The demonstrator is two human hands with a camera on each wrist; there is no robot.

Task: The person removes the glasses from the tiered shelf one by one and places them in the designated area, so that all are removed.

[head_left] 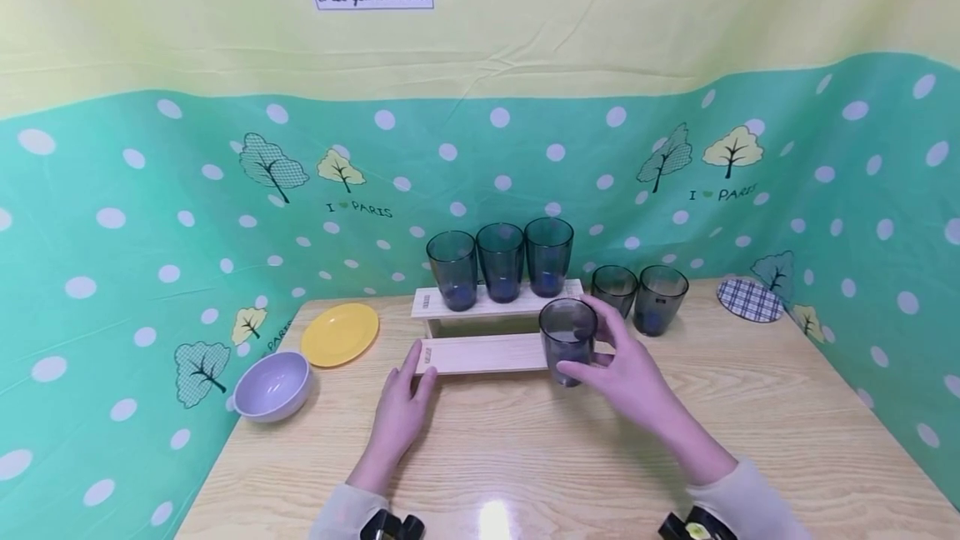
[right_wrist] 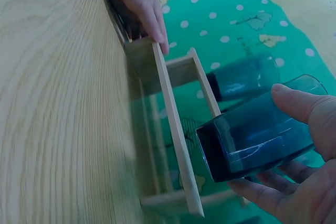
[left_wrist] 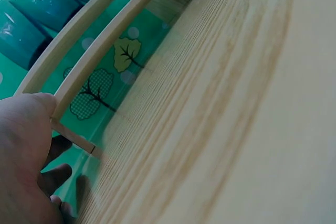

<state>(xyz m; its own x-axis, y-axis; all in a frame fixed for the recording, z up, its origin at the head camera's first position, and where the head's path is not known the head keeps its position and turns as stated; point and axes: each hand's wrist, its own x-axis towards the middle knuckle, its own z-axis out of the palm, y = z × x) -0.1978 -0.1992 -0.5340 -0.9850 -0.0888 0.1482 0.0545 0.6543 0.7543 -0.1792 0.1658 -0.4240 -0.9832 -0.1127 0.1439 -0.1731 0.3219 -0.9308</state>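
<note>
A two-tier wooden rack [head_left: 480,355] stands on the table, its back tier higher than its front one. With the thumb on its front board, my left hand [head_left: 401,407] grips the rack's left end; in the left wrist view the fingers [left_wrist: 55,179] lie beyond that end. My right hand [head_left: 626,361] holds a dark tinted drinking glass [head_left: 567,332] upright around its side, at the right end of the front tier. In the right wrist view the base of this glass is close to the front board [right_wrist: 176,129]. Three similar glasses [head_left: 501,263] stand in a row on the back tier.
Two more dark glasses [head_left: 660,300] stand on the table right of the rack. A checked round mat [head_left: 750,300] lies at the back right. On the left are a yellow plate [head_left: 340,335] and a purple bowl [head_left: 273,387]. A patterned cloth [head_left: 495,157] hangs behind the table [head_left: 517,448].
</note>
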